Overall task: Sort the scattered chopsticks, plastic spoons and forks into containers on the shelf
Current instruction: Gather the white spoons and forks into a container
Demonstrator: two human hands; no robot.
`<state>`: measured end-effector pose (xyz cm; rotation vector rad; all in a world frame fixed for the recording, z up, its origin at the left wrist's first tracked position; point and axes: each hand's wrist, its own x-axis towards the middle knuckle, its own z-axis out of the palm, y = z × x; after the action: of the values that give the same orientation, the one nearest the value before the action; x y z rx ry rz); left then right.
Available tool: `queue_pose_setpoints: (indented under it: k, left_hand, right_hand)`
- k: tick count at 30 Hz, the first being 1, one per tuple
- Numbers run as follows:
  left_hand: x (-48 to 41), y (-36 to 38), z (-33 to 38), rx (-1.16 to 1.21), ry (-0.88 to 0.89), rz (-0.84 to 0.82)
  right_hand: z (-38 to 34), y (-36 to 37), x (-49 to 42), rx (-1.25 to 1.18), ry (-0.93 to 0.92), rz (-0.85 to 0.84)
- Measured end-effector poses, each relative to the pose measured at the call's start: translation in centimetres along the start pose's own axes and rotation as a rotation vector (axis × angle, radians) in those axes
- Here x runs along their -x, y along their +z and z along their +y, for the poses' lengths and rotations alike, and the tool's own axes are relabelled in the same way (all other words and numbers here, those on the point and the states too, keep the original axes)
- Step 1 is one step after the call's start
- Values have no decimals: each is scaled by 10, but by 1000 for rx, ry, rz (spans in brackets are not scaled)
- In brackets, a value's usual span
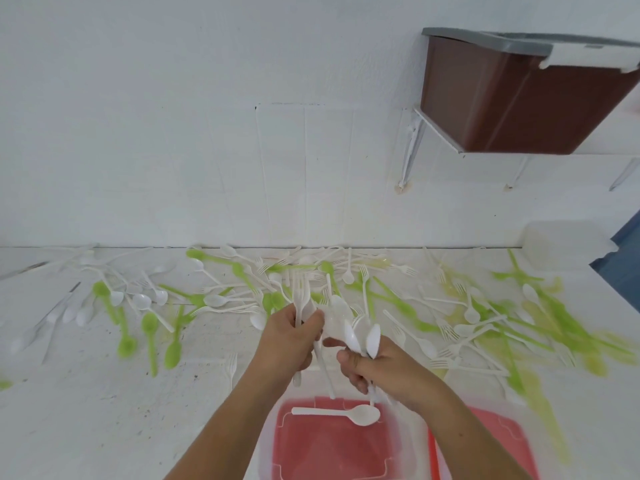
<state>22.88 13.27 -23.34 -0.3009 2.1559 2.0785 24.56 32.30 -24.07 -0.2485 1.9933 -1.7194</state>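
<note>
While L hand (289,342) grips white forks (300,293), R hand (388,374) grips white spoons (372,341).

My bare arms at work
My left hand (287,341) and right hand (377,372) are uncovered, forearms bare down to the lower edge.

Plain white-walled room with bracketed shelf (437,130), bin (519,105).

white spoons (363,415) | lime-green spoons (149,323) | white forks (231,363) | container (329,452) at 6 o'clock red-bottomed | bin (512,105) at 1 o'clock brown, grey rim | tabletop (104,410) white
</note>
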Motion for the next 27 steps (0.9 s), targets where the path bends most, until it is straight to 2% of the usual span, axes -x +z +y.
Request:
queue_pose_setpoints:
  k: [7,9,12,14,16,21,27]
  left_hand:
    - [-7,-13,1,-5,9,-33]
    - [-8,-14,-2,-2,-6,-53]
    - [-8,-14,-4,153,-57,-129]
    - [-7,-10,-5,265,-91,-153]
    - [-7,-5,-9,280,-100,-127]
    - [-6,11,-18,243,-134,56]
    - [-3,24,-15,293,-67,191]
  right_hand:
    - [6,-1,1,-261,10,130]
    - [6,1,0,-189,16,183]
    - [7,7,-4,47,38,365]
    - [11,12,-8,117,31,509]
    - [13,18,-11,153,17,581]
    - [14,32,-12,111,20,575]
    - [10,42,-13,43,-28,546]
